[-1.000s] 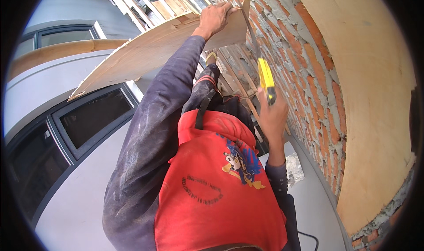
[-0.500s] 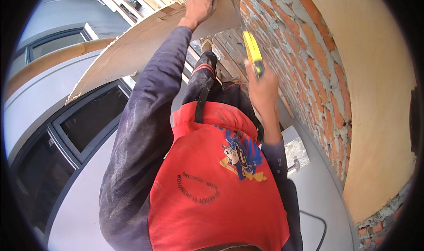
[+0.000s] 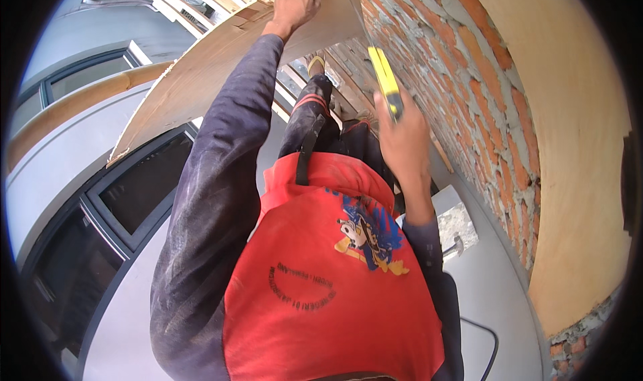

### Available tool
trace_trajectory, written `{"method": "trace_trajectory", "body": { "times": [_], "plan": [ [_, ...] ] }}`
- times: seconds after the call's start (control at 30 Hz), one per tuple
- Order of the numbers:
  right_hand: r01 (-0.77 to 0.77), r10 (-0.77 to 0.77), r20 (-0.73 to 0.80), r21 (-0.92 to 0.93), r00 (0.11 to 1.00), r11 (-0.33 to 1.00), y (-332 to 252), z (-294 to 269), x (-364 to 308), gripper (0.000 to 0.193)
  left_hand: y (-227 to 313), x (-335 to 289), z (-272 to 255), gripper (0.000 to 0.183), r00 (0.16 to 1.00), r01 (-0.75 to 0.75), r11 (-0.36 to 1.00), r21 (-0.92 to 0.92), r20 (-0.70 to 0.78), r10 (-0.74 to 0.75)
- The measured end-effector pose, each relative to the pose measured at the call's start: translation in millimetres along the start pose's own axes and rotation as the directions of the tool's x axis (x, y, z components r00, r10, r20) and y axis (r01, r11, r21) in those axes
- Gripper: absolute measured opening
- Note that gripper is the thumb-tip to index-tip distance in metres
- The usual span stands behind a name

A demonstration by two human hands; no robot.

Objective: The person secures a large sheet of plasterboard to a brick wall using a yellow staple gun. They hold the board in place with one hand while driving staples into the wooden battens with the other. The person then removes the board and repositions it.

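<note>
A thin, pale plywood sheet (image 3: 201, 79) spans the upper left, its edge rough and splintered. Near its top right end, my left hand (image 3: 298, 7) grips the sheet with bent fingers; some fingertips are hard to make out. In my right hand (image 3: 406, 138) is a handsaw with a yellow and black handle (image 3: 384, 76), the fingers wrapped round the grip's lower end. From there its narrow blade (image 3: 356, 11) runs up along the right-hand edge of the sheet, beyond my left hand. The blade's tip is out of view.
A rough brick wall (image 3: 462, 79) rises close on the right, with a plywood panel (image 3: 569, 146) against it. Wooden slats (image 3: 184, 9) lie beyond the sheet. Dark-framed windows (image 3: 137, 186) are at left. A hammer-like tool (image 3: 457, 245) and a black cable (image 3: 494, 344) lie lower right.
My right hand and the saw have shifted slightly down and right along the stroke line. My left hand keeps its grip on the sheet; the whole view has tilted slightly.
</note>
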State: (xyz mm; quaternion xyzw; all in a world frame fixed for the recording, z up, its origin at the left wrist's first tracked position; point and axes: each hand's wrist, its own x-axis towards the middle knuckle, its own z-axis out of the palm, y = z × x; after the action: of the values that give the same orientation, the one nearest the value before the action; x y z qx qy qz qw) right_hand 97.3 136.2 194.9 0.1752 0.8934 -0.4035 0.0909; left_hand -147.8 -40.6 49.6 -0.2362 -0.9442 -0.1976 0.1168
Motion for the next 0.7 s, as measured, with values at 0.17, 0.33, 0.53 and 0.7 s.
{"method": "trace_trajectory", "body": {
  "times": [0.17,0.33,0.53,0.7],
  "plan": [
    [-0.017,0.016,0.031,0.046,0.999,0.999,6.0,-11.0,-22.5,0.032,-4.4,0.8,-7.4,0.023,1.000,-0.021,0.999,0.027,0.024,0.021],
    [-0.024,0.029,-0.054,0.090,0.998,0.996,12.1,-10.9,-17.5,0.034,1.0,14.1,-5.0,0.025,0.999,0.042,0.999,0.033,0.021,-0.043],
    [0.034,-0.034,-0.022,0.004,0.999,0.999,2.2,-9.3,-8.3,0.037,-5.1,22.1,-13.3,0.028,1.000,0.000,1.000,0.026,-0.008,0.000],
    [0.065,-0.065,-0.001,0.085,0.998,0.994,-2.4,-4.5,-1.3,0.033,20.2,-4.5,-18.4,0.027,1.000,-0.015,0.990,-0.143,-0.029,0.011]
  ]
}}
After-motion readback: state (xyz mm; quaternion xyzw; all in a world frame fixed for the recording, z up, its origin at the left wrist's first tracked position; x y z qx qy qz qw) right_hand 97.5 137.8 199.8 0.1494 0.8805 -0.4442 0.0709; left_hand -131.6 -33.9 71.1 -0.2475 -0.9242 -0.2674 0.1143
